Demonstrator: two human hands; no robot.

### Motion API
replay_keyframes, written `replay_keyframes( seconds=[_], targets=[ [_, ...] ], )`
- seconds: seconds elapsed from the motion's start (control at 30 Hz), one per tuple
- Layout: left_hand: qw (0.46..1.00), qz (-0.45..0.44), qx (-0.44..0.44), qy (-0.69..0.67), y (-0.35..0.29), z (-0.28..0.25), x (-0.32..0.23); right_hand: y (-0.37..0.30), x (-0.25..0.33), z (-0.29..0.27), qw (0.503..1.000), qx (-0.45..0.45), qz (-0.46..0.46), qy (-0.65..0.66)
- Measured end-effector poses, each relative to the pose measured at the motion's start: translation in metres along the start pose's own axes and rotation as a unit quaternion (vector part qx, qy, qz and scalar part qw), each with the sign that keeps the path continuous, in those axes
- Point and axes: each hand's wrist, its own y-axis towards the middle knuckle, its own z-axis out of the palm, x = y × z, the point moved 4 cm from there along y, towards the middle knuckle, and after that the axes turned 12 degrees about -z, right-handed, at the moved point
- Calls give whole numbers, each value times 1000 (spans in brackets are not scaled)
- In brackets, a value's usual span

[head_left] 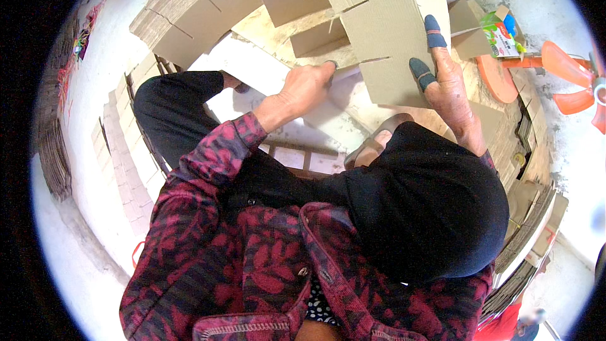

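Observation:
A tan slotted cardboard sheet [388, 35] slants across the far middle, its near end close to my knees. My right hand [449, 82] rests at its right edge. Dark cloth covers cap the thumb and one finger, which lie stretched out and apart; the other fingers are hidden. My left hand [303, 91] is closed beside the sheet's lower left edge, near a slot. What sits between its fingertips is blurred and partly covered by the hand. Upright cardboard pieces [320, 39] stand just beyond it.
A long row of stacked slotted cardboard [196, 9] curves along the far left. More cardboard piles [120, 151] stand by my left leg, others [527, 227] by my right side. An orange-bladed fan [571, 82] and a colourful printed box [502, 33] are at the right.

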Motion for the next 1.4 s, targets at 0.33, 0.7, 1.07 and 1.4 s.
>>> replay_keyframes(
  seconds=[0.33,0.7,1.07,1.4],
  targets=[
    [1000,19,18,-2,-4,6,-5,-9,-10,43,998,51,39,13],
    [1000,18,2,9,17,-28,-5,-1,-6,39,999,13,32,-10],
    [989,-42,-140,14,38,-44,49,-7,-18,52,998,59,-18,-25],
    [945,-94,-281,136,109,-94,78,-8,-16,49,997,53,-54,-17]
  ],
)
